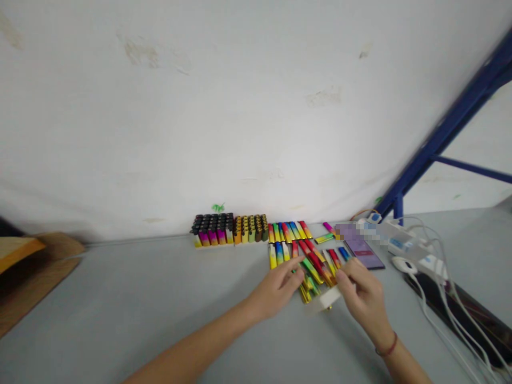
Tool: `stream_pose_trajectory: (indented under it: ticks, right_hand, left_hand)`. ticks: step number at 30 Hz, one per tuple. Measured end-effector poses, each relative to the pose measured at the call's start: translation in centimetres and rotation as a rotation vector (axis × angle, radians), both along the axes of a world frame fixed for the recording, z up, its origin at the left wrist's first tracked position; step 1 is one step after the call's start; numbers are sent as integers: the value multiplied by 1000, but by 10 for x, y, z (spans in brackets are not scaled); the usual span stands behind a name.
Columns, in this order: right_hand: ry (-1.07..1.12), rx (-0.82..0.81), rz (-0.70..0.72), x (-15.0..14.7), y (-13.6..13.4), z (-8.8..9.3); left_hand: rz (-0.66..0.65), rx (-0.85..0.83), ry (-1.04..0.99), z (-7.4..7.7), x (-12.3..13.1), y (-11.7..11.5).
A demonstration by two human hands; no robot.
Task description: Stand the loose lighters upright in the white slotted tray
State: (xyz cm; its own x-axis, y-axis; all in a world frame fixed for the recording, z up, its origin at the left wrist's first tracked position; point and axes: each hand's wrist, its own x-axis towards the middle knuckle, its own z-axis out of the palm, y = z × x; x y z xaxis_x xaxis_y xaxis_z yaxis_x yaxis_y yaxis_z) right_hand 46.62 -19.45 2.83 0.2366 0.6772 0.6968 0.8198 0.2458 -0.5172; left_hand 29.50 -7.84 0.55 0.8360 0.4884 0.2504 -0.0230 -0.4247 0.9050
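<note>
Loose cigarette lighters (314, 262) in red, yellow, green and blue lie in a pile on the grey table. My left hand (276, 288) reaches over the left side of the pile, index finger stretched out and apart from the thumb. At the right front of the pile, my right hand (363, 293) is closed at the end of a white box-like piece (325, 300), which is tilted and blurred. Behind my hands, a row of multicoloured lighters (288, 231) lies side by side. To its left stand upright blocks of black-topped lighters (213, 230) and gold-topped lighters (251, 229).
A phone (366, 250) lies right of the pile. Beyond it are a power strip (420, 250) with white cables and a long black object (472, 314). A cardboard box (36, 282) is at the left edge. A white wall (240, 106) and blue metal frame (432, 141) border the table.
</note>
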Motion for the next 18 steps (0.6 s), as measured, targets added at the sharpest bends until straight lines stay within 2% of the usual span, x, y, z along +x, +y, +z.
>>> stream_pose_trajectory:
  ticks: [3,5,8,12,14,18]
  right_hand:
    - [65,-67,5,-8,9,-4]
    - [175,-189,4,-8,15,-6]
    - [393,-471,62,-3,22,-4]
    - [552,-788,264,0,25,11]
    - [609,-839,302,-3,26,17]
    - [741,-827,248,-11,36,19]
  left_hand:
    - [-173,-199,-17,7,-2,-9]
    - [-204,-250,-21,8,-3,-12]
    - [-187,-263,-4,8,-4,-16]
    - [-147,-244,-25,7,-7,-23]
    - [-85,-227,-47,6,-11,-25]
    - [70,-75,2,5,-25,-20]
